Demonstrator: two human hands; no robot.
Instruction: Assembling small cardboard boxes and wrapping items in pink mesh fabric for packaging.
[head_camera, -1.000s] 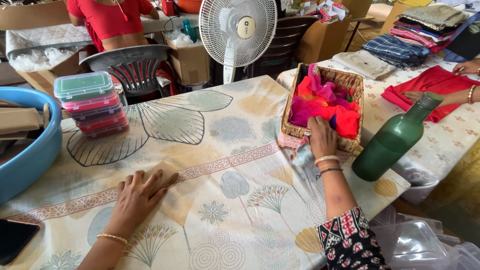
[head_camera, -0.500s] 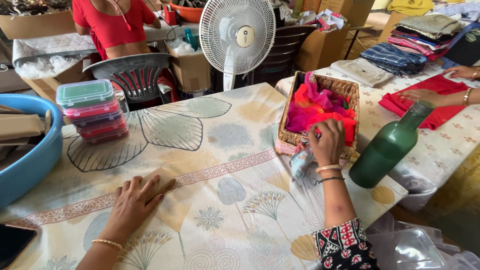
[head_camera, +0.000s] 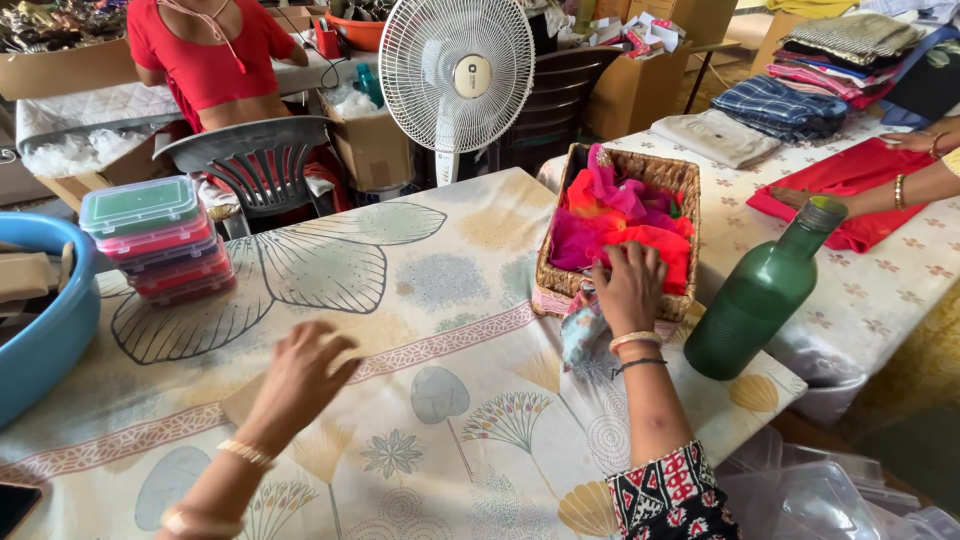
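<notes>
Since a moment ago the left hand (head_camera: 300, 380) has lifted off the counter (head_camera: 440, 300) and slid toward the middle; it is blurred, fingers loosely spread, grip released, holding nothing. Right hand (head_camera: 628, 287) has gone up from the basket's near edge onto the cloth pile, fingers curled into the red cloth (head_camera: 655, 245) at the near rim of the wicker basket (head_camera: 685, 180); grip clenched on that cloth. A pale patterned cloth (head_camera: 583, 330) hangs over the basket's front edge, just under the wrist, touching the counter. Pink and orange cloths (head_camera: 600, 205) fill the rest of the basket. Green bottle (head_camera: 765, 290) stands upright just right of the basket, near the counter's corner. Counter is covered in a leaf-and-butterfly print sheet. Stack of lidded plastic boxes (head_camera: 155, 235) sits far left, beside a blue tub (head_camera: 45, 340). White pedestal fan (head_camera: 457, 75) stands behind the counter, grey plastic chair (head_camera: 250, 165) to its left. On the next counter, another person's hands (head_camera: 900, 170) rest on a flat red fabric (head_camera: 850, 180), folded clothes (head_camera: 790, 100) beyond.
</notes>
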